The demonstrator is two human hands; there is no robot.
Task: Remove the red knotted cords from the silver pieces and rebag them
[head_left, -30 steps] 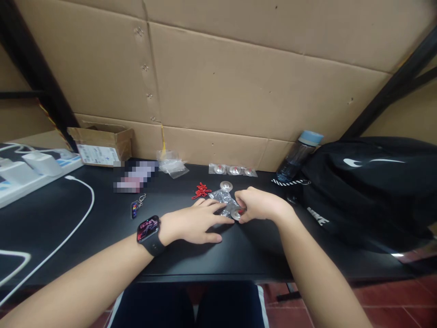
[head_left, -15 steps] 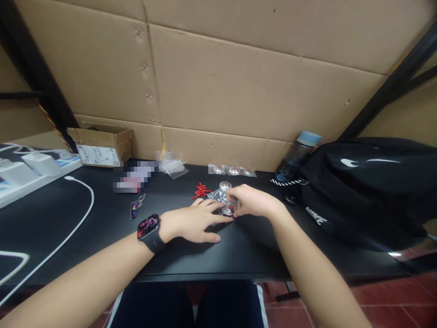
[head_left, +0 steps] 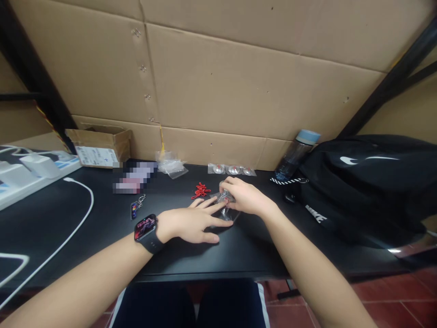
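Observation:
My left hand (head_left: 194, 223) lies palm down with its fingers spread, the fingertips pressing the edge of a clear plastic bag (head_left: 228, 217) on the black table. My right hand (head_left: 248, 196) is curled over the far end of the bag. Its thumb and fingers close round a silvery disc with a red part, mostly covered by the fingers. Left of the bag is a small heap of red cords (head_left: 200, 190). Behind the hands, several bagged silver discs with red centres (head_left: 234, 170) form a row.
Empty clear bags (head_left: 172, 166), an open cardboard box (head_left: 102, 148), a blurred-out flat item (head_left: 136, 176) and a keychain (head_left: 135, 207) lie left. A power strip (head_left: 68, 165) with a white cable is further left. A water bottle (head_left: 297, 152) and black backpack (head_left: 368, 191) stand right.
My right hand has shifted slightly away and left, taking the disc from the near part of the bag towards its far end. More of the flat bag shows. My left hand stays nearly still.

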